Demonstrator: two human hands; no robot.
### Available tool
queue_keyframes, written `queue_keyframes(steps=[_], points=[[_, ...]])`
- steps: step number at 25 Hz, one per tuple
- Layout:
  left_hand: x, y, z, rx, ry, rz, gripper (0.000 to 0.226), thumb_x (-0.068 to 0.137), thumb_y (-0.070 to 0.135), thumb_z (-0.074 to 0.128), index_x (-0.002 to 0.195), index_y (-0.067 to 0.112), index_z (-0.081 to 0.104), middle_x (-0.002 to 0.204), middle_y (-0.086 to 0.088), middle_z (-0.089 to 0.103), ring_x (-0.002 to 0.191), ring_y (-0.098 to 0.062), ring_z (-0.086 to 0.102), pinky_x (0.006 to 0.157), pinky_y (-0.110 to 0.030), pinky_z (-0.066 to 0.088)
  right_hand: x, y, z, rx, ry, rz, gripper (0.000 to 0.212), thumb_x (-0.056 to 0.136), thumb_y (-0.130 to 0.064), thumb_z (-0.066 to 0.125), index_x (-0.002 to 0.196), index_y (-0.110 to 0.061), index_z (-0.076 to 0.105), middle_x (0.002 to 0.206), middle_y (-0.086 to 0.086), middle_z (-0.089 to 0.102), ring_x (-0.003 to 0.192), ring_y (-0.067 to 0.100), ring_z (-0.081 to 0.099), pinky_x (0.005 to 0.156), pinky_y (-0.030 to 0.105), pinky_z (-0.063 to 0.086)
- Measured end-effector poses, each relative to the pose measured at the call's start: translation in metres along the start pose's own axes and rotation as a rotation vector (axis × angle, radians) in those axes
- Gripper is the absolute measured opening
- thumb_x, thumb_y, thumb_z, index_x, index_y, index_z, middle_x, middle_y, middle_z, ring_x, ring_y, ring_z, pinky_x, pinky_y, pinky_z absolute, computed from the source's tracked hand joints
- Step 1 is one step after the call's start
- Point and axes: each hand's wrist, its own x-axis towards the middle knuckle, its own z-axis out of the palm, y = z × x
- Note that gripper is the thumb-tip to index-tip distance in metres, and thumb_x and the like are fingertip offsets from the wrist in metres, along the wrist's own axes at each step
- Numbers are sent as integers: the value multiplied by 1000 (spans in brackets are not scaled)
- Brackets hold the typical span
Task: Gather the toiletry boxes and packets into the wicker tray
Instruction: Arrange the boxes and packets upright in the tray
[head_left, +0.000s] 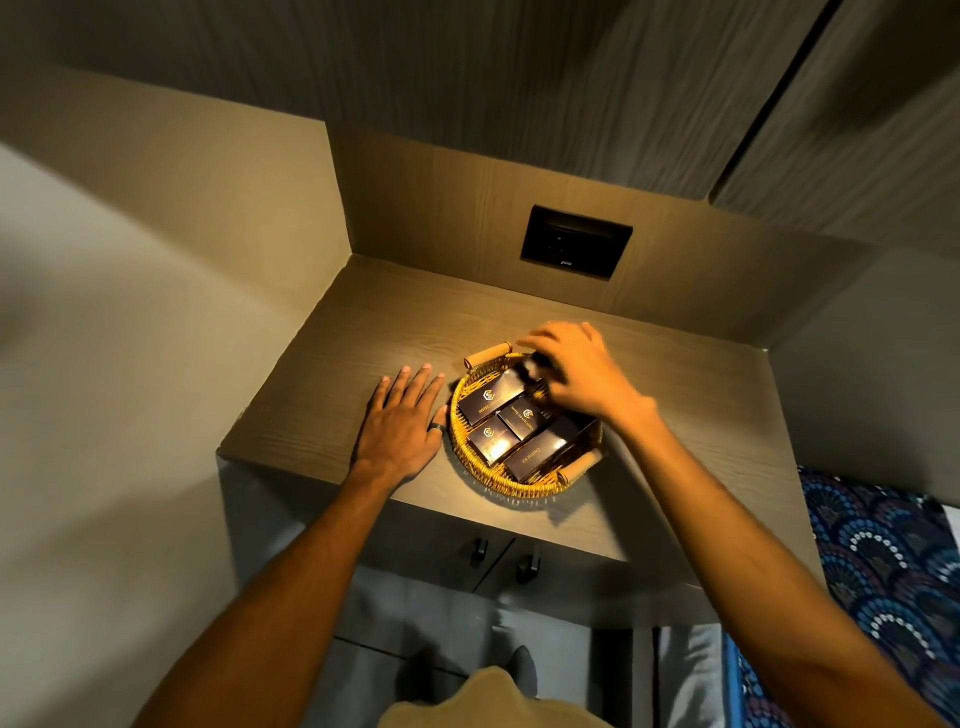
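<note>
So we're looking down at a wooden countertop (332, 374) tucked into a corner, with the wicker tray (470, 462) sitting on it a bit right of centre. It's a round woven one with two rolled tan handles, one at the far rim (488, 354) and one at the near right rim (579, 466).

Inside the tray we count four dark boxes with gold print lying flat: a long one near the far left side (491, 400), a small one in the middle (524, 417), another by the near left wall (493, 441), and a long "Dental Kit" box (545, 448) angled along the near right. They're packed right up against each other.

Our left hand (402, 428) is flat on the counter with fingers spread, palm down, its thumb edge just touching the tray's left rim. There's a dark ring (435, 427) on one finger.

Our right hand (576, 371) is over the far part of the tray, fingers curled down around something dark (535, 366). It's blurred, so we can't tell exactly what it is.

A black wall socket (575, 241) sits on the back panel, and two cabinet knobs (478, 551) show below the counter edge.
</note>
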Motion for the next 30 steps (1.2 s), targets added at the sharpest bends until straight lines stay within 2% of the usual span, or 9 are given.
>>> queue_keyframes(steps=[2, 5, 8, 11, 17, 20, 23, 26, 30], points=[[0, 0, 0, -3, 3, 0, 62, 104, 48, 25, 161, 29, 8, 170, -2, 8, 156, -25, 2, 126, -48, 1, 6, 21, -16, 21, 34, 103, 76, 83, -15, 69, 154, -25, 43, 154, 8, 47, 147, 30, 39, 119, 57, 30], [0, 1, 0, -12, 4, -2, 61, 104, 48, 24, 161, 29, 10, 170, -1, 10, 156, -24, 3, 125, -47, -1, 21, 44, -31, 61, -158, 275, 87, 85, -5, 73, 160, -21, 32, 156, 17, 42, 145, 37, 38, 116, 55, 38], [0, 0, 3, -19, -7, -8, 61, 104, 48, 23, 161, 29, 11, 170, -1, 10, 156, -24, 2, 125, -47, -1, 32, 53, -24, 147, -339, 279, 86, 85, -1, 74, 159, -21, 35, 153, 19, 44, 145, 36, 40, 121, 48, 35], [-6, 0, 7, -40, -16, -8, 61, 104, 49, 24, 161, 29, 11, 170, -1, 11, 156, -23, 3, 126, -47, 0, 32, 52, -14, 114, -393, 214, 71, 90, -7, 71, 154, -21, 44, 147, 17, 48, 142, 33, 42, 122, 49, 33], [-13, 7, 11, -43, -13, -1, 62, 104, 50, 25, 161, 30, 12, 170, 0, 11, 156, -23, 3, 126, -48, 3, 8, 67, -1, 231, -214, 423, 36, 95, -10, 68, 130, -6, 63, 134, 18, 61, 130, 32, 57, 112, 45, 47], [-8, 2, 6, -34, -1, 3, 62, 104, 50, 25, 161, 30, 12, 170, -1, 12, 156, -24, 4, 126, -48, 3, -2, 74, -11, 303, 82, 507, 37, 91, -17, 75, 125, -4, 69, 126, 19, 60, 120, 31, 58, 104, 39, 49], [-1, 2, 2, -9, 5, 6, 62, 104, 50, 24, 161, 30, 11, 170, -1, 11, 156, -24, 4, 126, -48, 3, -12, 65, -30, 442, 205, 359, 34, 86, -21, 80, 119, -11, 75, 109, 8, 72, 101, 22, 67, 87, 31, 51], [2, 1, 0, -10, 5, 4, 62, 104, 49, 25, 161, 30, 11, 170, -1, 11, 156, -24, 4, 126, -48, 2, -15, 36, -42, 305, -30, 103, 29, 85, -21, 77, 113, -19, 74, 104, 0, 76, 86, 8, 67, 81, 35, 59], [0, -3, 2, -19, -1, -27, 61, 104, 49, 24, 161, 29, 11, 170, -1, 11, 156, -25, 3, 126, -49, 3, -10, 0, -35, 61, -181, 28, 40, 78, -22, 71, 117, -28, 70, 112, -1, 77, 102, 19, 70, 86, 36, 57]])
